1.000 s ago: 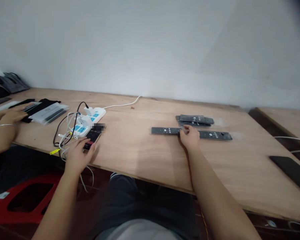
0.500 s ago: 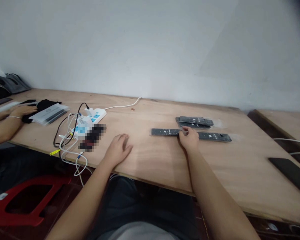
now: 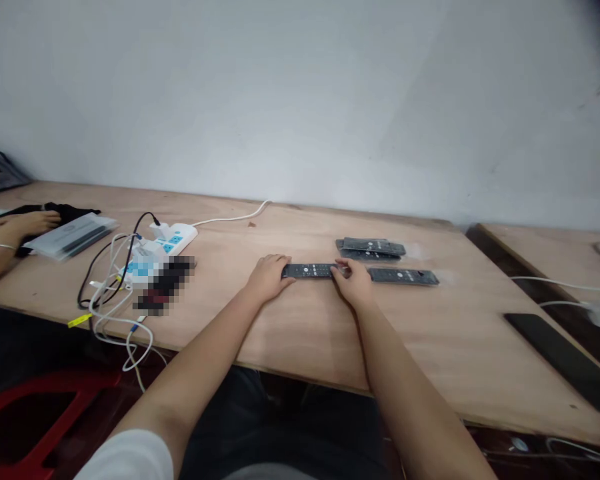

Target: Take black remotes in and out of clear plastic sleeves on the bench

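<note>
A black remote control point(image 3: 310, 271) lies flat on the wooden table in front of me. My left hand point(image 3: 270, 277) grips its left end, thumb on the near side and fingers on the far side. At the other end, my right hand point(image 3: 354, 281) pinches it between thumb and fingers. Just right of that hand lies a second remote point(image 3: 404, 277) in clear plastic wrap, in line with the first. Behind them, more wrapped remotes point(image 3: 373, 248) are piled on one another.
On the left stands a white power strip point(image 3: 180, 238) with tangled cables and a blurred-out dark item point(image 3: 166, 283). Beyond are a plastic-covered pack point(image 3: 73, 235) and another person's hand point(image 3: 35, 223). A dark flat slab point(image 3: 563, 357) lies right. A red stool point(image 3: 55, 407) stands below the table's left edge.
My left hand has moved right and forward from the bare tabletop and taken hold of the remote's left end. My right hand stays on its right end. The view has shifted slightly right.
</note>
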Tool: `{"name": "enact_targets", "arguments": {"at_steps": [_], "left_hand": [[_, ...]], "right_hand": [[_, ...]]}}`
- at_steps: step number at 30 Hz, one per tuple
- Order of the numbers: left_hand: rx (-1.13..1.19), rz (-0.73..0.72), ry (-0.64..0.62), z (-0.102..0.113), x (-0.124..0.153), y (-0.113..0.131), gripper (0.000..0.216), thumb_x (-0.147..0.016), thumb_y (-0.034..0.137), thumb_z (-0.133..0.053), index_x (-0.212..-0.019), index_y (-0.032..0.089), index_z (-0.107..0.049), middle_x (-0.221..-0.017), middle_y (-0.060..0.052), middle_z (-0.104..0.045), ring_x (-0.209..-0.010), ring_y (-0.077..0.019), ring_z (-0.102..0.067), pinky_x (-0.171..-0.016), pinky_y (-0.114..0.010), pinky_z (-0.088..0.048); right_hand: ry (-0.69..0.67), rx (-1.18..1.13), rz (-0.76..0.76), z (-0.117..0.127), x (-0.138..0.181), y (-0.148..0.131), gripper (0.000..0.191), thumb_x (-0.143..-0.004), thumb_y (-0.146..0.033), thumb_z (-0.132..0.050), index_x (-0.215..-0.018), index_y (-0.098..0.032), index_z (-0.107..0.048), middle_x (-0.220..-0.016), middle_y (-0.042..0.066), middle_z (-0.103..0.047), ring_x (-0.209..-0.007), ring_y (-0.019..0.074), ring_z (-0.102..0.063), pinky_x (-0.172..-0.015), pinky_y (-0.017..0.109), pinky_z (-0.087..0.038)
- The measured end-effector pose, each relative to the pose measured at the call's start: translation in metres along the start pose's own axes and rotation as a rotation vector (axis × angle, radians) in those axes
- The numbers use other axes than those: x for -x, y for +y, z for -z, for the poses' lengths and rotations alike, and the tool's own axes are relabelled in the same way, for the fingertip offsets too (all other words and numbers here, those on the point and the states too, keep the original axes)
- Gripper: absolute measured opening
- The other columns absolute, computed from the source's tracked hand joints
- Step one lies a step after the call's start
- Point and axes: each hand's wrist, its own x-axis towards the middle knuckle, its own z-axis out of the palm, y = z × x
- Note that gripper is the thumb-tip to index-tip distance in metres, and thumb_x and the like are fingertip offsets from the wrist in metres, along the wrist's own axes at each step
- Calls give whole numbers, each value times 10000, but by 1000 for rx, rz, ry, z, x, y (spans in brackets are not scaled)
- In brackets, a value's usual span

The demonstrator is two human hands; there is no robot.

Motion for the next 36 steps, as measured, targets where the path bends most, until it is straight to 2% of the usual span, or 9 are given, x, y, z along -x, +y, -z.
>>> {"name": "enact_targets", "arguments": {"at_steps": [4, 9, 12, 19, 23, 27, 30, 36], "left_hand": [[38, -14, 36, -5, -1, -14, 343, -893, 380, -704, -1184, 198, -695, -1150, -114, -716, -1103, -290, -630, -1006, -436, -472], [56, 92, 169, -9, 3, -26, 466, -830, 446, -771, -1211, 196, -676, -1226, -128, -667, -1187, -312, -573, -1050, -446, -441], [62, 163, 182, -11, 4, -30, 439, -821, 452, -779, -1164, 190, -698, -1142, -113, -680, -1117, -304, -590, -1021, -443, -450], [107, 207, 228, -13, 6, -33, 296, -823, 367, -772, -1061, 194, -737, -982, -93, -671, -986, -278, -602, -924, -406, -482], [128, 196, 249, -14, 6, -31, 286, -825, 367, -765, -1044, 187, -730, -956, -92, -671, -960, -268, -611, -907, -394, -489], [104, 272, 325, -15, 5, -29, 386, -873, 494, -702, -1060, 157, -716, -964, -121, -667, -987, -282, -610, -933, -413, -481], [81, 314, 302, -16, 5, -30, 373, -895, 519, -667, -992, 164, -727, -924, -115, -651, -949, -278, -605, -901, -410, -483], [139, 305, 276, -18, 6, -35, 184, -883, 368, -712, -861, 186, -694, -846, -71, -635, -885, -237, -601, -840, -366, -480]], "right_hand": [[-35, -29, 18, -1, 0, -3, 411, -831, -505, -621, -1057, -180, -732, -1000, 120, -757, -839, 263, -642, -852, 440, -507], [43, 26, 5, -2, -1, 0, 498, -827, -549, -602, -1088, -144, -729, -1017, 158, -708, -832, 265, -621, -860, 452, -505], [83, 52, -49, -1, -2, 2, 536, -810, -571, -602, -1077, -123, -723, -996, 171, -693, -829, 268, -618, -860, 454, -508], [10, 58, -166, 4, 1, -2, 518, -792, -618, -610, -988, -152, -724, -885, 134, -710, -829, 271, -641, -853, 446, -513], [-25, 34, -188, 6, 3, -8, 455, -785, -577, -633, -967, -172, -731, -857, 108, -715, -799, 250, -652, -839, 427, -520], [-30, -39, -174, 5, 4, -13, 395, -768, -473, -661, -1025, -180, -726, -869, 88, -729, -788, 227, -658, -843, 408, -528], [-28, -88, -151, 5, 4, -15, 392, -762, -440, -660, -1052, -183, -717, -879, 83, -731, -799, 225, -661, -851, 402, -529], [-26, 21, -186, 6, 4, -13, 485, -748, -525, -673, -1094, -186, -699, -920, 97, -718, -863, 260, -653, -875, 434, -510]]}}
